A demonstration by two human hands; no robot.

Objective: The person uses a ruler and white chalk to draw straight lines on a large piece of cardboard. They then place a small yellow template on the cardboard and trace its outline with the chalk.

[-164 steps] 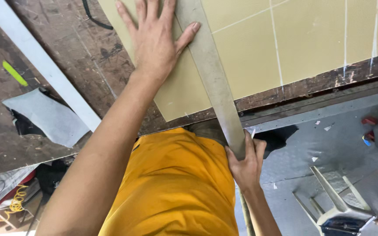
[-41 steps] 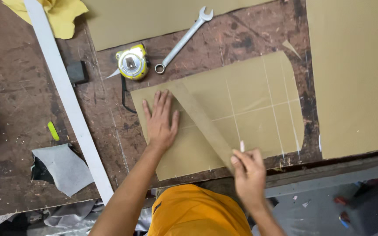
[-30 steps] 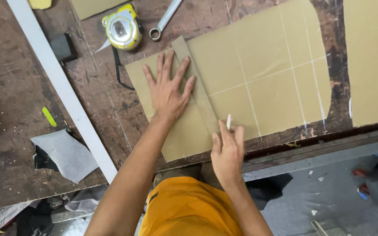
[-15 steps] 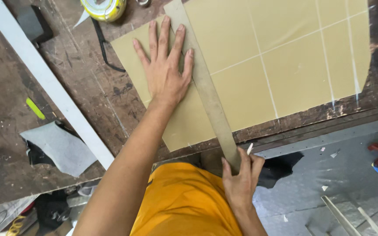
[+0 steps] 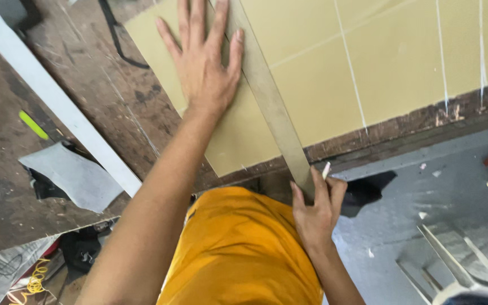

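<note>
Left hand [image 5: 207,70]: flat, fingers spread, palm down on the sheet [image 5: 334,73], thumb edge against the ruler [image 5: 269,107]. Grasps nothing; it presses.

Right hand [image 5: 314,212]: at the bench edge, fingers closed round the ruler's near end. A chalk [image 5: 326,170], short and white, sticks up between the fingertips, touching the ruler's right edge.

Ruler: long, grey-tan strip, runs from about 12 o'clock at the top of view down to 6 o'clock, leaning toward 5. Lies on the sheet, near end overhanging the bench edge into the right hand.

Sheet: pale yellow-tan, flat on the bench [image 5: 103,107], filling the upper middle and right. Near corner at 6 o'clock from the left hand, close to the bench edge. White lines on it: one slanted line crossing toward 2 o'clock, several near-upright lines at 1 to 3 o'clock from the ruler.

Bench: dark, scarred wood. White bar [image 5: 57,101] lies across it at 9 o'clock from the left hand, running 11 to 5. Black cord [image 5: 114,39] beside the sheet's left edge, at 10 o'clock. Green marker [image 5: 33,125] beyond the bar at 9 o'clock. Grey scrap [image 5: 72,175] at 8 o'clock, just left of the bar's near end.

Below the bench: orange shirt [image 5: 238,248] between the forearms; grey floor [image 5: 425,197] at 4 o'clock.
</note>
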